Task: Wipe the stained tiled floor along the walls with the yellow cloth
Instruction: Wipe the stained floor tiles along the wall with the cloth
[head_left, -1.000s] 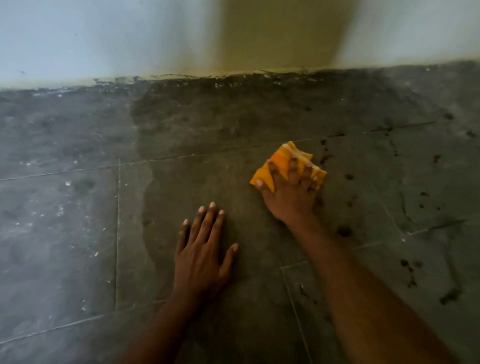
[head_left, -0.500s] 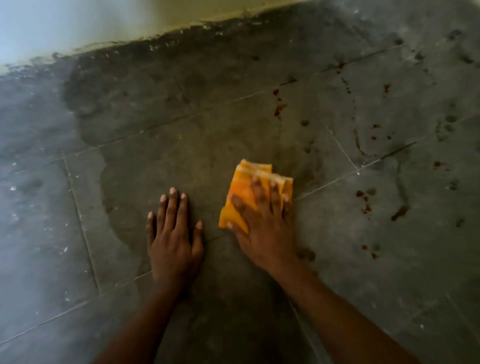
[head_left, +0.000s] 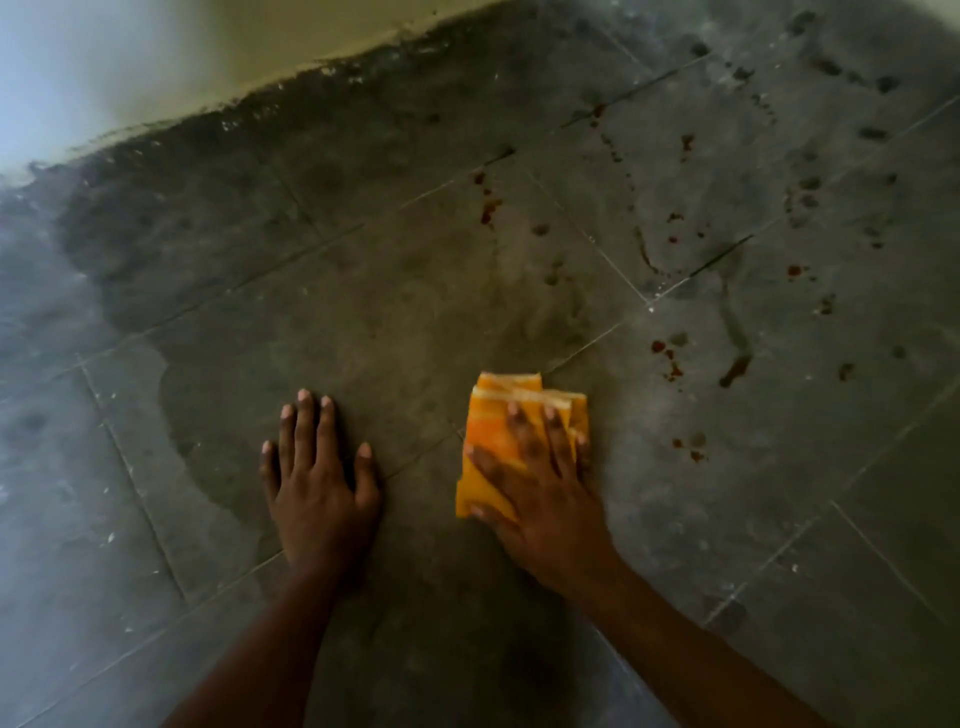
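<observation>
Nearest the camera, two bare forearms reach forward over the dark tiled floor (head_left: 415, 291). The left hand (head_left: 319, 488) lies flat on a tile with its fingers straight and slightly spread, holding nothing and, it seems, bracing the person. Just beside it, the right hand (head_left: 540, 488) presses down on the yellow cloth (head_left: 491, 431) with straight, splayed fingers; the palm and fingers cover most of it, and its far edge and left side show beyond them. The cloth is folded into a thick pad lying flat across a grout line, well apart from the wall. It looks soft, light and limp, likely damp, so it should bunch or unfold if pushed from one corner; a flat palm over its middle, with fingertips near the leading edge, probably keeps it together better than a pinch. A darker, wet-looking patch spreads around both hands and up to the wall. To the right of the cloth and farther off, reddish-brown spots (head_left: 670, 364) and dark drips (head_left: 735, 369) are scattered over several tiles, unwiped by the look of them. Farthest away, the pale wall (head_left: 218, 47) meets the floor along a grimy, uneven edge. No container is in view.
</observation>
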